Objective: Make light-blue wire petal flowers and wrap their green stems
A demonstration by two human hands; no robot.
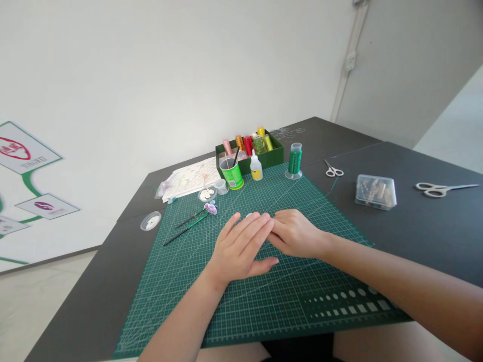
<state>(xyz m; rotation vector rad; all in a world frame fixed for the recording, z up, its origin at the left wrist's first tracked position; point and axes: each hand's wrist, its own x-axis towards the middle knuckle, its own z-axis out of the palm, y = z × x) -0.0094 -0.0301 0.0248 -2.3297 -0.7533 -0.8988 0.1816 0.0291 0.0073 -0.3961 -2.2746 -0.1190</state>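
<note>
My left hand (239, 251) is over the middle of the green cutting mat (169, 301), palm down with its fingers stretched out and the thumb apart. Its fingertips meet the fingers of my right hand (297, 234), which are curled closed. Whatever the right fingers pinch is hidden behind the left hand. A small pale bit peeks out just above the left fingers, too little of it to name. Beyond the left hand lie a purple flower (210, 208) on a green-wrapped stem and another dark stem (185, 220).
At the back stand a green box (277, 157) of thread spools, a green can (233, 177), a glue bottle (256, 168) and a green thread spool (295, 160). Small scissors (333, 172), a clear case (376, 192) and larger scissors (437, 190) lie right. A dish (142, 223) of white pieces sits left.
</note>
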